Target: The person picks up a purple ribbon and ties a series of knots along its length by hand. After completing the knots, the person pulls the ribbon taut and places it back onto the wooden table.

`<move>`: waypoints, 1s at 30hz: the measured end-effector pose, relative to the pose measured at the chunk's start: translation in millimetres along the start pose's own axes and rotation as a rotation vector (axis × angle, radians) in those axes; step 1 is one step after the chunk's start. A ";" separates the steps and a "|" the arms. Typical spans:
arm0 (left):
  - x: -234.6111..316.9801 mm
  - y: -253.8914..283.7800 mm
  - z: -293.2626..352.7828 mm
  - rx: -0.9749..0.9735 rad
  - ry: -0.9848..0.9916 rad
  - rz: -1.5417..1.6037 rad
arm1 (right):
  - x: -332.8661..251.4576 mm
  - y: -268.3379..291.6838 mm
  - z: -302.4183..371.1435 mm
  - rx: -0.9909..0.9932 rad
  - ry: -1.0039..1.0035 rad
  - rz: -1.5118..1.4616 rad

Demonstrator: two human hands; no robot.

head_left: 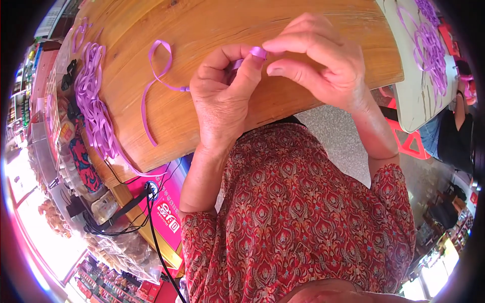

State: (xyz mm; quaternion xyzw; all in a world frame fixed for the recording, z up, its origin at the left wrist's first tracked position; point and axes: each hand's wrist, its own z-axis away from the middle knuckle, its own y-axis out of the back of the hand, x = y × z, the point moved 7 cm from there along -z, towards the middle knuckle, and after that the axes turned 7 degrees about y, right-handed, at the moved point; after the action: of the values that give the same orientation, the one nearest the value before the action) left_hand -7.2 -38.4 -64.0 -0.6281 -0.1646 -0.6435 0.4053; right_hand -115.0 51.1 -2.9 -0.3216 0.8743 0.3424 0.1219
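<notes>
Clamping a narrow, shiny purple ribbon [258, 52] that trailed leftward over a brown wooden bench [217, 22], the left hand [221, 86] faced the right hand [326, 60], whose thumb and forefinger stood apart beside it.

The ribbon [258, 52] and the ribbon bundle [92, 103] are plain purple; the counter [212, 25] is orange-brown with darker grain. The garment [298, 192] is red with a repeating ornate motif, the floor [339, 132] speckled grey, the package [160, 202] magenta with white print.
</notes>
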 end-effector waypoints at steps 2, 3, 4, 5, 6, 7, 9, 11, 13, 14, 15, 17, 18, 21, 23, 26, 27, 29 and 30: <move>0.4 -1.8 1.8 -0.001 -0.033 0.000 | -1.3 -2.5 0.1 0.019 -0.005 0.005; 1.7 -2.1 2.9 0.000 -0.068 0.001 | 2.3 -4.5 1.1 0.007 -0.073 -0.033; 0.9 -1.5 3.1 -0.001 -0.067 0.002 | 6.0 -7.2 2.4 -0.007 -0.139 -0.072; 1.0 -1.1 3.5 -0.013 -0.078 0.005 | 4.0 -9.0 3.7 -0.007 -0.140 -0.071; 0.9 -1.0 3.9 -0.025 -0.088 0.007 | 11.3 -11.5 9.1 0.033 -0.295 -0.216; 0.1 0.0 4.8 -0.025 -0.089 0.007 | 19.0 -15.4 14.6 0.072 -0.448 -0.363; 2.7 0.7 7.5 -0.053 -0.162 0.047 | 27.8 -25.6 21.1 0.097 -0.643 -0.614; -0.4 -1.0 6.6 -0.079 -0.141 0.139 | 33.8 -37.0 30.2 0.127 -0.836 -0.860; -5.3 0.4 4.9 -0.101 -0.118 0.230 | 33.6 -46.2 31.3 0.150 -0.827 -1.063; -8.4 0.2 3.6 -0.157 -0.113 0.325 | 33.2 -46.7 31.1 0.151 -0.826 -1.063; -10.0 -0.7 3.2 -0.214 -0.106 0.420 | 31.2 -47.3 29.8 0.145 -0.809 -1.083; -10.2 0.4 3.1 -0.207 -0.121 0.423 | 24.9 -46.8 26.2 0.138 -0.790 -1.102; -9.8 1.4 3.1 -0.200 -0.136 0.427 | 19.9 -41.1 22.8 0.143 -0.766 -0.984; -14.6 6.2 0.7 -0.167 -0.107 0.451 | 14.6 -30.0 14.6 0.159 -0.531 -0.584; -13.8 6.2 0.9 -0.167 -0.107 0.436 | 6.4 -21.1 8.1 0.169 -0.324 -0.299; -12.3 5.4 1.7 -0.166 -0.104 0.420 | -1.8 -17.4 2.5 0.139 -0.148 -0.187; -12.0 5.3 2.1 -0.165 -0.102 0.419 | -2.4 -18.0 2.3 0.118 -0.130 -0.181; -13.2 7.4 1.6 -0.140 -0.090 0.389 | -3.3 -18.1 1.1 0.097 -0.112 -0.175; -14.3 9.0 1.4 -0.116 -0.078 0.359 | -4.7 -17.3 -0.5 0.090 -0.106 -0.184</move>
State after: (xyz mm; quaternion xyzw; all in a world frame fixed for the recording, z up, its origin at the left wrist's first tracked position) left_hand -1.4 -38.4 -79.9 -0.6941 -0.0282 -0.5443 0.4702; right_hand -100.2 43.3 -9.5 -0.3760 0.8479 0.3068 0.2133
